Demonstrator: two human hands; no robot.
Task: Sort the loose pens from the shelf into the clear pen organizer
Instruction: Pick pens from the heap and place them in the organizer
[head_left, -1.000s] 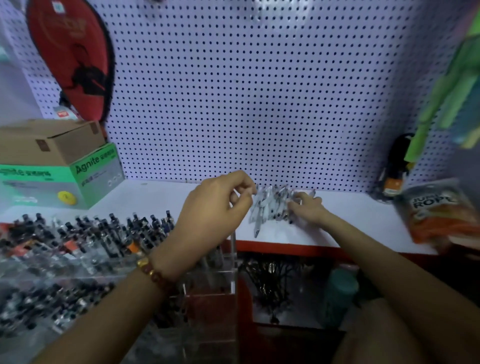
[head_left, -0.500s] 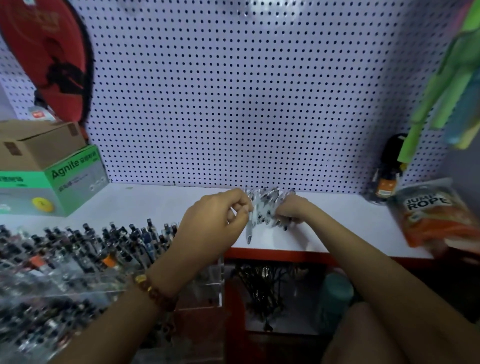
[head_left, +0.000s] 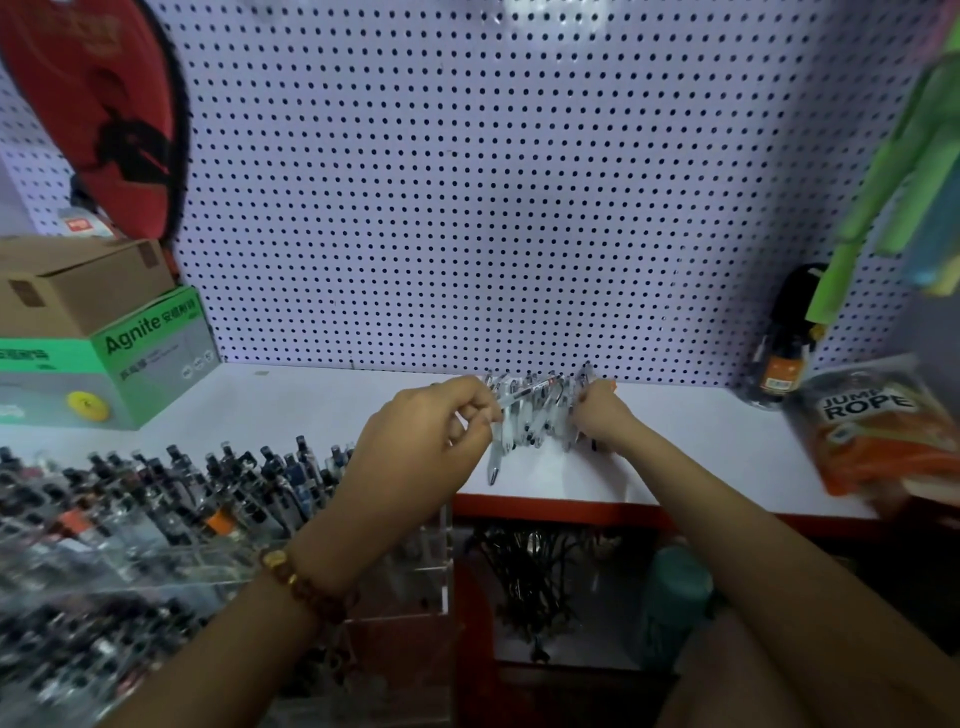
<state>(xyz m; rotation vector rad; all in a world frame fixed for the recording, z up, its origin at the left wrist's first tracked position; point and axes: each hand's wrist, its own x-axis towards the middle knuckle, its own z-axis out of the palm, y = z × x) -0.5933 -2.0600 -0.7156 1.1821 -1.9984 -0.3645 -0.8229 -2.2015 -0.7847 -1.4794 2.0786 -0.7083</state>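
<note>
A bunch of several clear-barrelled loose pens (head_left: 535, 415) lies on the white shelf (head_left: 311, 410) near the pegboard. My left hand (head_left: 421, 441) pinches the left side of the bunch, one pen hanging tip-down below its fingers. My right hand (head_left: 602, 415) grips the right side of the same bunch with curled fingers. The clear pen organizer (head_left: 156, 519) stands at the lower left, its tiers packed with several dark-capped pens; my left forearm crosses over its right end.
A green and grey Agnite box (head_left: 104, 358) with a brown carton on top sits at the shelf's left. A jump rope packet (head_left: 878, 431) and a dark bottle (head_left: 784, 353) stand at the right. A teal bottle (head_left: 675, 603) is below the red shelf edge.
My two hands have drawn closer together around the pen bunch. The view has shifted slightly between frames.
</note>
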